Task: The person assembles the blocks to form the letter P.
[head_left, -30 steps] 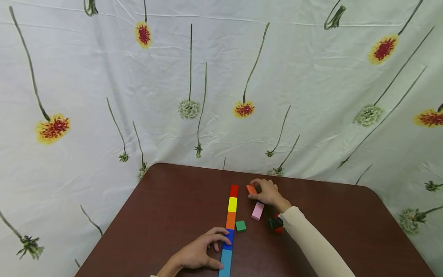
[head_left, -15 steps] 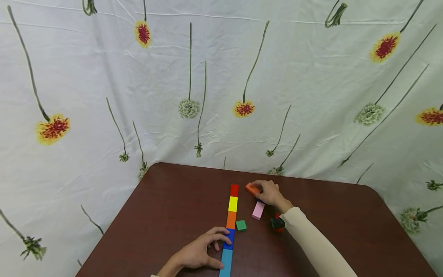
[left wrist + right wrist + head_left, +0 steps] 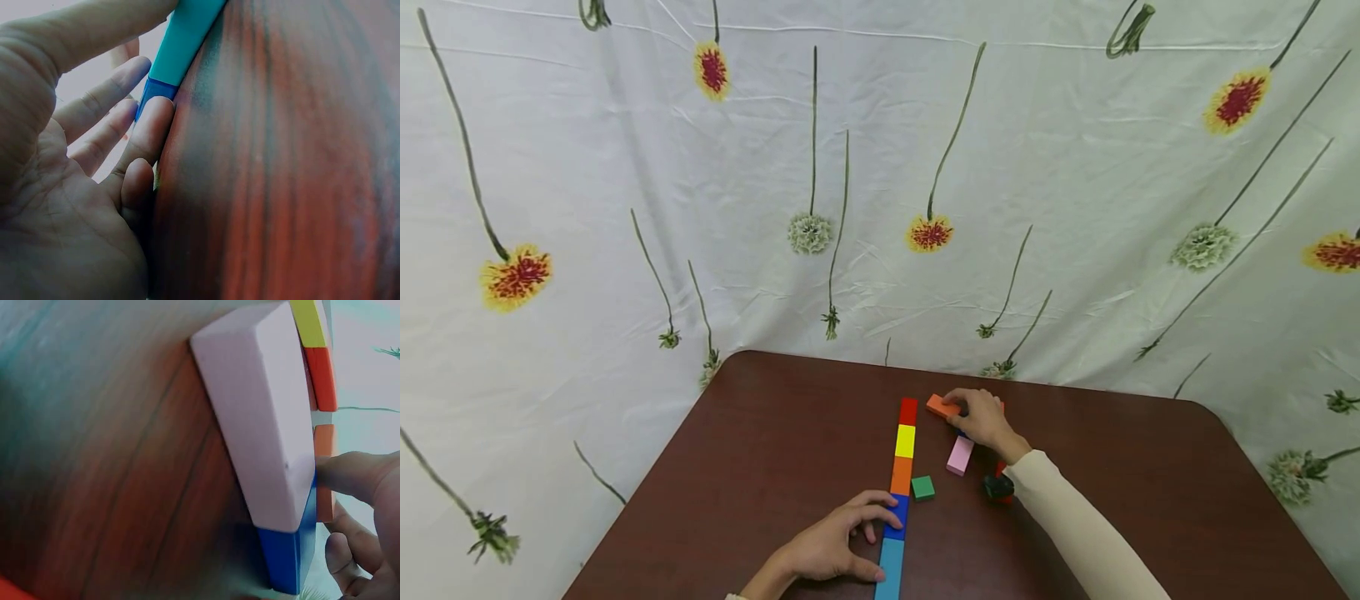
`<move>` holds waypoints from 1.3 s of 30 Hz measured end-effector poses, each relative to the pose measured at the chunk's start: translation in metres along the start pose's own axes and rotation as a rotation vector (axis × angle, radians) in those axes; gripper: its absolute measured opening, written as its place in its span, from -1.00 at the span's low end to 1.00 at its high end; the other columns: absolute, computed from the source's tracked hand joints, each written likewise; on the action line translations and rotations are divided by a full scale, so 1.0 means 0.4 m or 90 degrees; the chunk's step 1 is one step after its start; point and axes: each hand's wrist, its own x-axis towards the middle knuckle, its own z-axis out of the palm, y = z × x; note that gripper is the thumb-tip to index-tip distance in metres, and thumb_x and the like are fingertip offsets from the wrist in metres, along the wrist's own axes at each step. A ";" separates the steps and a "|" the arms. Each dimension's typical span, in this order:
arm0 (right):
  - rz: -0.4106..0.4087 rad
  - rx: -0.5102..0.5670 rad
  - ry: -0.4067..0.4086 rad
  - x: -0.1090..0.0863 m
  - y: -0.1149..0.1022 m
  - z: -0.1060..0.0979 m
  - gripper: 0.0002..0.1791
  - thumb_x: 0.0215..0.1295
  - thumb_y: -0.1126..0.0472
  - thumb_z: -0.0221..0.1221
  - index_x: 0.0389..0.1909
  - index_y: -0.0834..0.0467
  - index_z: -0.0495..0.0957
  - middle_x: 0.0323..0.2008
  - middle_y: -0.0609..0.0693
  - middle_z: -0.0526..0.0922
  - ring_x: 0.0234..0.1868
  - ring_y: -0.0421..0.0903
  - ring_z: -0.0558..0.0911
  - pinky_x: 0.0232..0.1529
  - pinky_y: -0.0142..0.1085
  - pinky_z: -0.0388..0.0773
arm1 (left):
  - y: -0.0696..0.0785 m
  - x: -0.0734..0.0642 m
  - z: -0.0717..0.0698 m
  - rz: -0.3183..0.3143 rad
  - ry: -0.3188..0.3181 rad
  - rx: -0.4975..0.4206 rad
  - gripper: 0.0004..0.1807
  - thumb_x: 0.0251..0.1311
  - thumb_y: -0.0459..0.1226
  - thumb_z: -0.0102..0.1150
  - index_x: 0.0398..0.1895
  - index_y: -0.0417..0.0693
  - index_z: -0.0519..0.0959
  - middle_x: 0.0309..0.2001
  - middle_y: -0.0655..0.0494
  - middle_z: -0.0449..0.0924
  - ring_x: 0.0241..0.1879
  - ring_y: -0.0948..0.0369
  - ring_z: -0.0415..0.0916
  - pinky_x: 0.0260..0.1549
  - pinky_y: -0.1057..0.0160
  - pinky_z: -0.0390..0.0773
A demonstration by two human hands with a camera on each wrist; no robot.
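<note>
My left hand (image 3: 842, 537) lies along the left side of a straight row of blocks, its fingers loosely bent. Its thumb touches the light blue block (image 3: 891, 571), and its fingertips rest at the dark blue block (image 3: 156, 89). Farther up, the row continues with orange (image 3: 902, 475), yellow (image 3: 906, 442) and red (image 3: 908, 411) blocks. To the right of the row's far end, my right hand (image 3: 985, 417) pinches a loose orange block (image 3: 937, 406) between thumb and fingers. Beneath that hand are a pink block (image 3: 960, 456) and another blue block (image 3: 281, 559), partly hidden in the head view.
A green block (image 3: 922, 488) lies just right of the row. By my right forearm is a dark, unclear object (image 3: 997, 487) with red showing around it. A reddish-orange edge shows behind the right hand. A flowered cloth (image 3: 880, 292) hangs behind the brown table (image 3: 775, 442).
The loose orange block has turned a little and shifted slightly left towards the row's far end, with my right hand on it. My left hand has stayed in place.
</note>
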 end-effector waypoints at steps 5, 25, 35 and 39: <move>-0.014 0.042 -0.001 0.000 -0.011 0.004 -0.74 0.27 0.25 0.34 -0.02 0.10 0.69 -0.03 0.06 0.74 -0.04 0.11 0.65 -0.09 -0.06 0.41 | -0.003 0.002 0.001 0.005 -0.001 0.002 -0.55 0.16 -0.22 0.43 0.14 0.02 0.60 0.44 -0.06 0.20 -0.13 0.24 0.41 -0.19 0.38 0.39; 0.015 0.061 -0.012 0.014 -0.018 0.019 -0.72 0.24 0.27 0.37 -0.02 0.10 0.68 -0.07 0.04 0.73 -0.26 -0.07 0.58 -0.15 -0.11 0.49 | -0.007 0.000 0.001 -0.006 -0.007 -0.018 -0.56 0.17 -0.25 0.42 0.14 0.01 0.60 0.44 -0.08 0.18 -0.11 0.26 0.40 -0.15 0.38 0.41; 0.035 0.046 0.004 0.008 -0.013 0.011 -0.72 0.19 0.19 0.41 -0.07 0.07 0.68 -0.14 -0.01 0.74 -0.29 -0.08 0.56 -0.10 -0.03 0.26 | -0.007 -0.001 0.002 -0.014 -0.004 -0.022 -0.56 0.16 -0.25 0.43 0.13 0.03 0.61 0.44 -0.06 0.19 -0.11 0.26 0.40 -0.15 0.38 0.41; 0.038 0.046 0.005 0.008 -0.015 0.013 -0.76 0.19 0.20 0.41 -0.11 0.05 0.70 -0.17 -0.03 0.72 -0.31 -0.11 0.52 -0.11 -0.06 0.25 | -0.007 -0.001 0.002 -0.016 -0.005 -0.027 -0.56 0.15 -0.27 0.43 0.13 0.04 0.60 0.44 -0.05 0.19 -0.11 0.26 0.40 -0.14 0.37 0.41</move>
